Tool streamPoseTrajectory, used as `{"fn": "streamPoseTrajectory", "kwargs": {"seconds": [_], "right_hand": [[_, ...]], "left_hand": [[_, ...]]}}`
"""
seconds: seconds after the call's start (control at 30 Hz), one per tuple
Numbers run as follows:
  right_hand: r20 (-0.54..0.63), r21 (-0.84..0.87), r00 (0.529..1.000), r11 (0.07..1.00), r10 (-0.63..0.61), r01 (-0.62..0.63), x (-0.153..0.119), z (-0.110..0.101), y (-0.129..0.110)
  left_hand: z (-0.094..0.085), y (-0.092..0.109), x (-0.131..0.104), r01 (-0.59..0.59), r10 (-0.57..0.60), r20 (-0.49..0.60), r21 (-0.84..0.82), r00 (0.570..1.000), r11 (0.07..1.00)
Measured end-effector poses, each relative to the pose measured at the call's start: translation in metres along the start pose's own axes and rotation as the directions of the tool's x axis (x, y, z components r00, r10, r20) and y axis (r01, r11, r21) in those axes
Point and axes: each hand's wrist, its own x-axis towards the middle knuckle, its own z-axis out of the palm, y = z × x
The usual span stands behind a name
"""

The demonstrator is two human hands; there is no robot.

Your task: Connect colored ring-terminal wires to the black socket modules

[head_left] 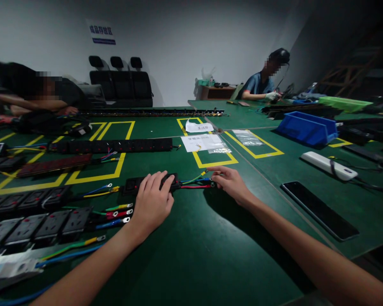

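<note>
Flat across a black socket module (130, 185) lies my left hand (155, 199), fingers spread over its top. Green-yellow, blue and red wires (193, 182) run out of the module's right end. My right hand (230, 182) is at their tips, index finger and thumb around the ring terminals; what exactly is pinched is too small to make out. Left of the module, a blue and a yellow wire with terminals (107, 191) lie on the green table (178, 246).
Rows of socket strips (41, 199) fill the left side. A phone (319, 208), a white power strip (328, 165) and a blue bin (306, 127) are on the right. Papers (201, 143) lie ahead. Two people (258, 85) sit beyond.
</note>
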Motion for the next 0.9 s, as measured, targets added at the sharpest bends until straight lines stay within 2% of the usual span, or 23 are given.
{"fn": "streamPoseTrajectory", "kwargs": {"seconds": [0.33, 0.9], "right_hand": [[-0.006, 0.003, 0.999, 0.999, -0.038, 0.038, -0.001, 0.0021, 0.002], [0.013, -0.046, 0.999, 0.998, -0.03, 0.031, 0.0013, 0.0006, 0.0034]], "left_hand": [[0.0005, 0.0003, 0.0, 0.009, -0.009, -0.005, -0.009, 1.0, 1.0], [0.0011, -0.001, -0.0003, 0.006, -0.006, 0.001, -0.008, 1.0, 1.0]]}}
